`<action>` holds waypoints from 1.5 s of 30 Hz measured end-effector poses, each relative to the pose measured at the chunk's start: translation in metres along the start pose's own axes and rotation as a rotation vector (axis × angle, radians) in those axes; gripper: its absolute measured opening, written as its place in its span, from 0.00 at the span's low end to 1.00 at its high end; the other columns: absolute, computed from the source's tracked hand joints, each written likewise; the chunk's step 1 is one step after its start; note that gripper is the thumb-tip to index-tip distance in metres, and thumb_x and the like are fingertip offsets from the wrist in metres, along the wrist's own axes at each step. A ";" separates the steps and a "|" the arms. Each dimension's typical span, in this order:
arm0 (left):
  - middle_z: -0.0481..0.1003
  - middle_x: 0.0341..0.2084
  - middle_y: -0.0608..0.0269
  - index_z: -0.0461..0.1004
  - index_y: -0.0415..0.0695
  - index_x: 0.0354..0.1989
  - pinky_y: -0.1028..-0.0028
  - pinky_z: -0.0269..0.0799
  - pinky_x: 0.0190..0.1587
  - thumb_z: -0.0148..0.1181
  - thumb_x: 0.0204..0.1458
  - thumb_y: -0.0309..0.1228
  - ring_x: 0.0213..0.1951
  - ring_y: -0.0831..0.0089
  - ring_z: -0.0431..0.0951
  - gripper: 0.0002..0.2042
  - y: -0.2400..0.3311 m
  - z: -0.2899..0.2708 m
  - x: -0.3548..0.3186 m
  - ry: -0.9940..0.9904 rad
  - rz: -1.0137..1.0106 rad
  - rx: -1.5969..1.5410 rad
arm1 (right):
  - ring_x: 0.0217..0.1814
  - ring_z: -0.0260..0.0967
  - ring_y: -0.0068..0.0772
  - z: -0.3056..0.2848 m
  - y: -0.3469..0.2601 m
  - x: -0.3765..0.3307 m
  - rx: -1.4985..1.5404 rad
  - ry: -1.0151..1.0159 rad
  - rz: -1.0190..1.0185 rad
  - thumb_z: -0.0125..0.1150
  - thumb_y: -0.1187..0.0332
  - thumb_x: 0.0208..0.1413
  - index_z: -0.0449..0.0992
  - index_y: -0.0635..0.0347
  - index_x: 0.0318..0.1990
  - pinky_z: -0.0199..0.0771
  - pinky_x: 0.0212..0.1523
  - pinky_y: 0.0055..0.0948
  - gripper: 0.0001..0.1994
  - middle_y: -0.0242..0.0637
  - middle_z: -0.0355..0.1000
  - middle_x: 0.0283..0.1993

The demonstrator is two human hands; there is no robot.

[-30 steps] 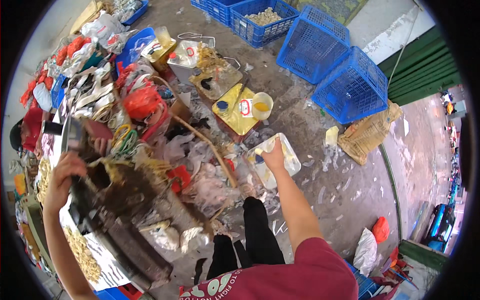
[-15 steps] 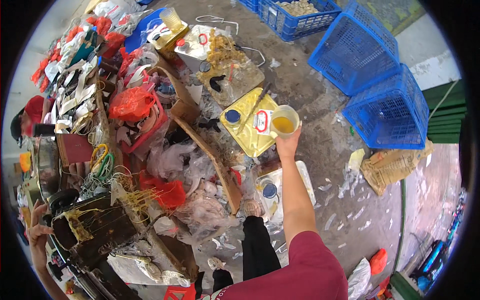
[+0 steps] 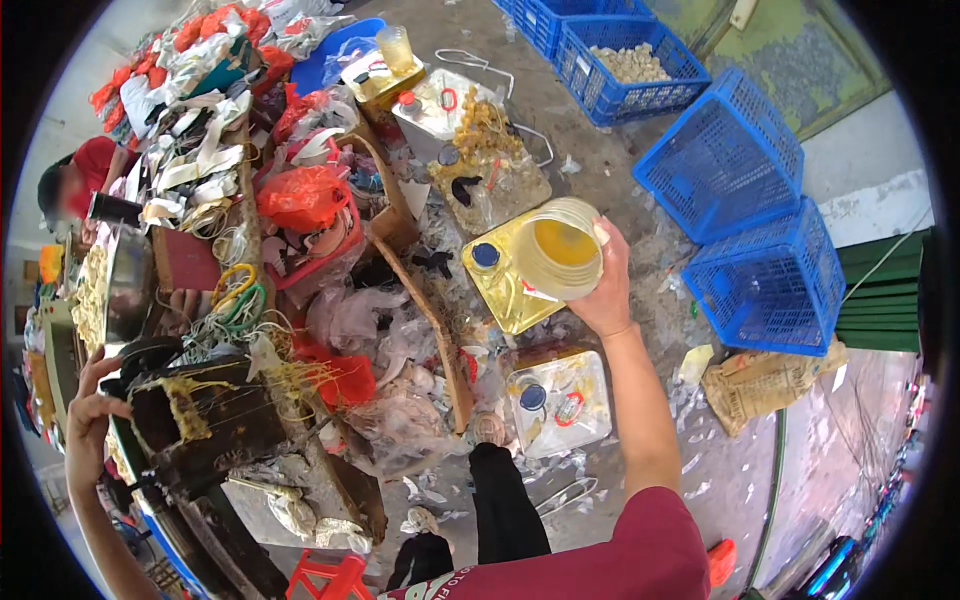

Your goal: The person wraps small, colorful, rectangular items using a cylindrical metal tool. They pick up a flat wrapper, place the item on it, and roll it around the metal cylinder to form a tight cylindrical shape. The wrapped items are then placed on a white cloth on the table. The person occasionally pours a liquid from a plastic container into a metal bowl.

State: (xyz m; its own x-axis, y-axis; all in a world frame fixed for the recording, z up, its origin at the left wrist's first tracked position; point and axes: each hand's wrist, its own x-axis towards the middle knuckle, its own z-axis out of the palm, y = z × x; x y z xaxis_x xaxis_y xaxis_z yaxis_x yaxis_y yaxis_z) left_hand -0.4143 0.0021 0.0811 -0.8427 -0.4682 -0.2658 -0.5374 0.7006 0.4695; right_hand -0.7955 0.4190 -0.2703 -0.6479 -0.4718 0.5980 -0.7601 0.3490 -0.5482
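Note:
My right hand (image 3: pixel 607 285) grips a translucent plastic cup (image 3: pixel 535 285) by its side, with amber liquid in the bottom. The cup is tilted and held over a yellow-topped square can (image 3: pixel 490 300) with a blue cap, hiding part of the can's top. My left hand (image 3: pixel 92 405) is far left, beside a dark, glue-crusted machine (image 3: pixel 215 415). Its fingers are apart and loosely bent near the machine's black round knob (image 3: pixel 150 358); whether they touch it is unclear. A second square can (image 3: pixel 575 410), whitish with a blue cap, stands below the cup near my right forearm.
Blue plastic crates (image 3: pixel 725 160) stand at the right; one crate (image 3: pixel 600 90) holds pale chunks. Farther back are more cans (image 3: pixel 440 105) smeared with glue. A cardboard divider (image 3: pixel 430 320) and plastic bags (image 3: pixel 350 320) lie left of the cans. Another person (image 3: pixel 95 165) sits at the far left.
My right hand has raised the cup toward me and slightly left, so it looks larger. My left hand has stayed beside the machine. The whole view has shifted a little.

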 end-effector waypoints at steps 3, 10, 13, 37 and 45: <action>0.69 0.55 0.54 0.78 0.44 0.24 0.57 0.46 0.66 0.51 0.40 0.17 0.68 0.53 0.52 0.10 0.001 0.002 -0.003 0.042 0.027 0.073 | 0.67 0.53 0.54 -0.027 -0.038 0.047 0.031 -0.037 -0.152 0.77 0.65 0.33 0.54 0.59 0.64 0.56 0.65 0.45 0.48 0.48 0.58 0.63; 0.67 0.57 0.56 0.79 0.46 0.30 0.58 0.46 0.68 0.46 0.33 0.10 0.67 0.50 0.53 0.20 -0.008 -0.008 -0.001 0.002 0.226 0.232 | 0.69 0.51 0.57 -0.057 -0.133 0.125 0.128 -0.121 -0.395 0.77 0.57 0.32 0.53 0.56 0.63 0.46 0.67 0.57 0.49 0.47 0.57 0.64; 0.65 0.59 0.57 0.80 0.48 0.33 0.57 0.43 0.69 0.45 0.32 0.09 0.68 0.51 0.51 0.23 -0.008 -0.011 -0.005 0.003 0.285 0.238 | 0.69 0.51 0.57 -0.061 -0.177 0.148 0.153 -0.190 -0.500 0.78 0.57 0.31 0.52 0.54 0.65 0.47 0.67 0.57 0.51 0.47 0.56 0.66; 0.67 0.49 0.59 0.71 0.64 0.56 0.47 0.37 0.69 0.51 0.36 0.10 0.65 0.58 0.55 0.37 -0.042 -0.010 -0.032 0.126 0.585 0.583 | 0.59 0.62 0.43 -0.006 -0.446 0.172 -0.319 -0.550 -0.814 0.70 0.68 0.32 0.63 0.62 0.57 0.56 0.61 0.47 0.38 0.42 0.65 0.54; 0.68 0.44 0.61 0.71 0.65 0.55 0.46 0.38 0.68 0.52 0.35 0.10 0.62 0.59 0.60 0.38 -0.046 -0.002 -0.037 0.219 0.593 0.598 | 0.59 0.62 0.42 0.013 -0.484 0.172 -0.550 -0.657 -0.809 0.69 0.71 0.34 0.64 0.62 0.56 0.59 0.60 0.48 0.35 0.41 0.66 0.53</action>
State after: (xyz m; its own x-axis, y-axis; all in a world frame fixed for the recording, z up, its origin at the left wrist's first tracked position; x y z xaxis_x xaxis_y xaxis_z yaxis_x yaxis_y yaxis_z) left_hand -0.3581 -0.0144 0.0712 -0.9968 0.0133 0.0793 0.0087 0.9983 -0.0580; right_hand -0.5384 0.1583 0.0906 0.0604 -0.9866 0.1518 -0.9614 -0.0166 0.2748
